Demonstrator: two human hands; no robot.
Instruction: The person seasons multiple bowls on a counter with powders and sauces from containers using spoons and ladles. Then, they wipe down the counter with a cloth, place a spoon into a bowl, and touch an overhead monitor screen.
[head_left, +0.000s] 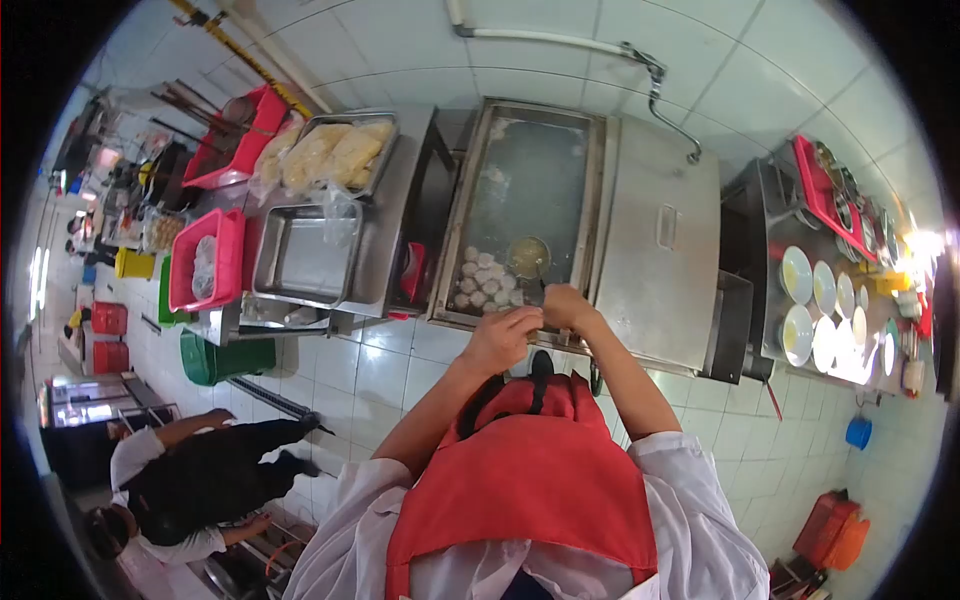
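Note:
A rectangular metal tank (595,210) of cloudy liquid is in front of me. Several pale, round balls (483,284), perhaps dumplings, cluster in its near left corner. Beside them, a round ladle or strainer (529,256) sits at the liquid's surface, its short visible handle running toward me. My right hand (568,307) is closed around that handle above the tank's near edge. Just to its left, my left hand (505,338) has its fingers drawn together over the near rim, close to the balls. Whatever is between those fingers is hidden.
A flat metal lid (660,230) adjoins the tank on the right. To the left, a steel table holds an empty metal tray (305,255), a tray of bagged yellow food (340,155) and pink baskets (207,260). Bowls (797,275) stand far right. Another person (210,475) is at lower left.

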